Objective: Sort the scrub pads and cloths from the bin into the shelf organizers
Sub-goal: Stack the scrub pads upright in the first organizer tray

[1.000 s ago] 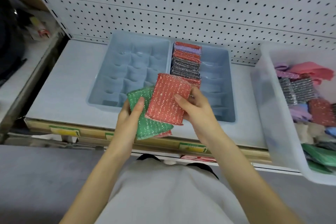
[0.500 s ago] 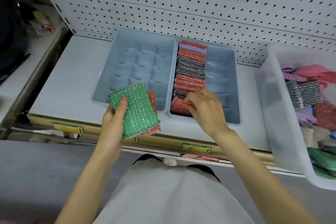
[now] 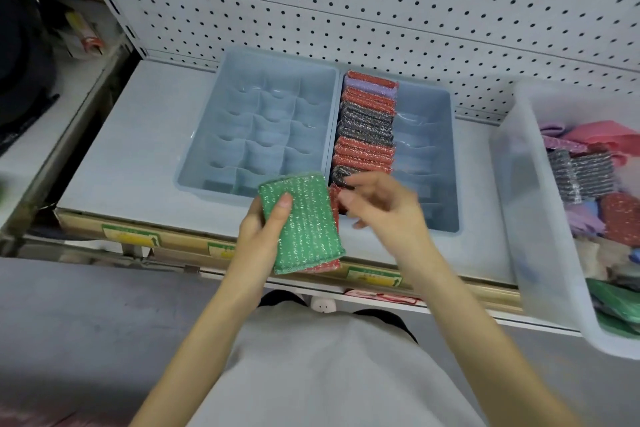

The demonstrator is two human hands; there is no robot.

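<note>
My left hand (image 3: pixel 259 229) grips a green glittery scrub pad (image 3: pixel 304 222) with a red pad (image 3: pixel 327 265) stacked under it, thumb on top, held over the shelf's front edge. My right hand (image 3: pixel 384 204) hovers just right of the pads, fingers loosely spread, holding nothing. Behind it, the right blue organizer (image 3: pixel 446 163) has a column of red, grey and purple pads (image 3: pixel 365 128) standing on edge along its left side. The left blue organizer (image 3: pixel 207 135) holds nothing in its compartments. A clear bin (image 3: pixel 519 204) at the right holds mixed pads and cloths.
A white pegboard (image 3: pixel 381 10) backs the grey shelf (image 3: pixel 131 149). Yellow and green price labels (image 3: pixel 131 237) line the shelf's front rail. Another shelf unit with dark items stands at the far left (image 3: pixel 31 80).
My right hand put the red pad into the front of the right organizer's column, then drew back toward the pads in my left hand. My left hand shifted right with the green pad.
</note>
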